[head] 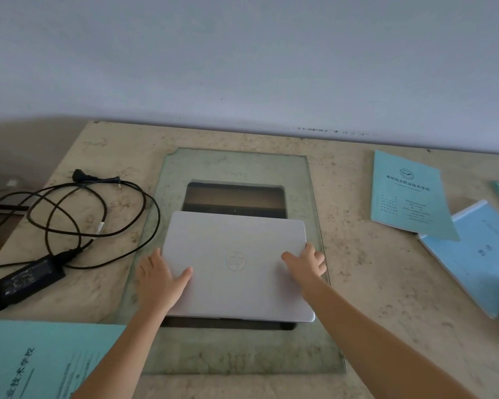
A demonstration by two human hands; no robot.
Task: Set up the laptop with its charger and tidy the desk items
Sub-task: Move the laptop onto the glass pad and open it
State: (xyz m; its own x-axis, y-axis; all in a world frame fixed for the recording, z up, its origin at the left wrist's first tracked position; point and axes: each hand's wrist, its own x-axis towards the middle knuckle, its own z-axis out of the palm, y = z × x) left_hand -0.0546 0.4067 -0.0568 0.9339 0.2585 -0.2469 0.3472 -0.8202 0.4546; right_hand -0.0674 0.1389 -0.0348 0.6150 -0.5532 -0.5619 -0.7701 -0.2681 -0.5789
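A closed silver laptop (236,263) lies on a glass pane (234,168) in the middle of the stone desk. My left hand (156,277) grips its left edge, thumb on the lid. My right hand (307,262) grips its right edge, thumb on the lid and fingers curled over the side. A black charger brick (23,280) with its looped cable (98,214) lies on the desk to the left, the plug (81,175) loose at the far end.
A teal booklet (406,194) overlaps a blue booklet (484,254) at the right. Another teal booklet (41,361) lies at the near left corner. A dark recess (234,198) shows under the glass behind the laptop. The wall runs along the desk's far edge.
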